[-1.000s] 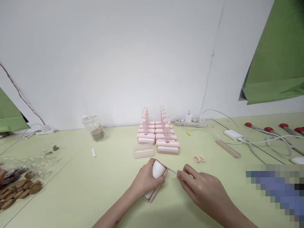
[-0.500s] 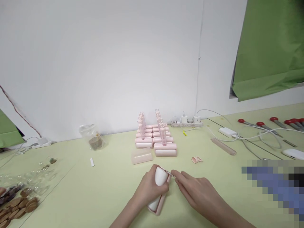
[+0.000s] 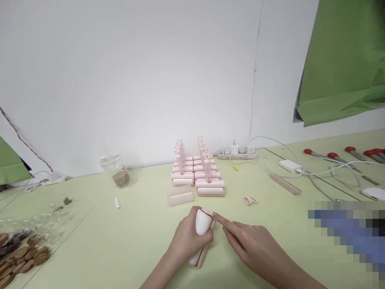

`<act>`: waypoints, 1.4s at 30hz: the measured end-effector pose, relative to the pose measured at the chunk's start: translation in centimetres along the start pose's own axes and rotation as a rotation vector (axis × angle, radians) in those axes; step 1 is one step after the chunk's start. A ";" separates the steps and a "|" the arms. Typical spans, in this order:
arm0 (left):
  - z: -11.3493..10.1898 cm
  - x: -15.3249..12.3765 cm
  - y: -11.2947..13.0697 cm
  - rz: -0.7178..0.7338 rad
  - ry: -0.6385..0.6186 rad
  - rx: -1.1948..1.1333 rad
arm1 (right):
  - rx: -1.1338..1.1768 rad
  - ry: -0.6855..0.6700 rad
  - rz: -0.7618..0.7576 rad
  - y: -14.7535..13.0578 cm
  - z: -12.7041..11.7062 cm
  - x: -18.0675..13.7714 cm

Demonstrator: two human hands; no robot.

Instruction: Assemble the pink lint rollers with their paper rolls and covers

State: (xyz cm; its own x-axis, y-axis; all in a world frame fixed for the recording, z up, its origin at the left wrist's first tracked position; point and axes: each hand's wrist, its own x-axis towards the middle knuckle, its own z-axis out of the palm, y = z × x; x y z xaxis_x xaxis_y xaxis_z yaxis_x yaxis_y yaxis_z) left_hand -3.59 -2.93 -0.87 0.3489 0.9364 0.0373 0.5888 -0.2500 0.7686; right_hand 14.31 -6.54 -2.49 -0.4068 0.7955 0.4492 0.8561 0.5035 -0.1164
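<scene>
My left hand (image 3: pixel 190 237) is closed around a lint roller (image 3: pixel 203 222), a white paper roll in a pink frame, tilted with its upper end away from me. My right hand (image 3: pixel 249 243) is at the roller's upper right edge, index finger stretched along it and the other fingers curled. A thin metal strip shows at that fingertip, mostly covered. Just beyond lies a translucent pink cover (image 3: pixel 180 196). Behind it, pink lint rollers (image 3: pixel 209 188) stand in two rows, with upright handles ending in heart-shaped loops. To the right rests a small pink looped piece (image 3: pixel 250 200).
A power strip (image 3: pixel 237 155) with chargers sits against the wall; white cables run right. Red-headed tools (image 3: pixel 333 155) and a translucent pink strip (image 3: pixel 285 184) lie right. At left are a plastic bag (image 3: pixel 118 174), a white strip (image 3: pixel 117 203), and wooden discs (image 3: pixel 24 259).
My right index finger has slid up and left along the roller's edge, covering more of the thin metal strip. My left hand keeps its grip. The view has shifted slightly.
</scene>
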 end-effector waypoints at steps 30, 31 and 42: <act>3.2 4.1 0.8 0.043 0.191 -0.497 | 0.743 -0.097 0.426 2.3 1.1 2.8; 3.3 4.1 0.8 0.036 0.197 -0.520 | 0.723 -0.101 0.435 2.2 1.1 2.7; 3.7 5.1 1.8 -0.037 0.202 -0.603 | 0.562 -0.122 0.468 2.2 0.9 2.5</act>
State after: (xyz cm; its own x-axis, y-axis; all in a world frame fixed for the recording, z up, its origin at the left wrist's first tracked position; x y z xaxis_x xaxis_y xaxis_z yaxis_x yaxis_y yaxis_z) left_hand 1.97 0.47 -1.66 0.1574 0.9844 0.0781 0.0636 -0.0891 0.9940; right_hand 14.87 -3.17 -2.43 -0.0998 0.9846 0.1436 0.6700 0.1732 -0.7219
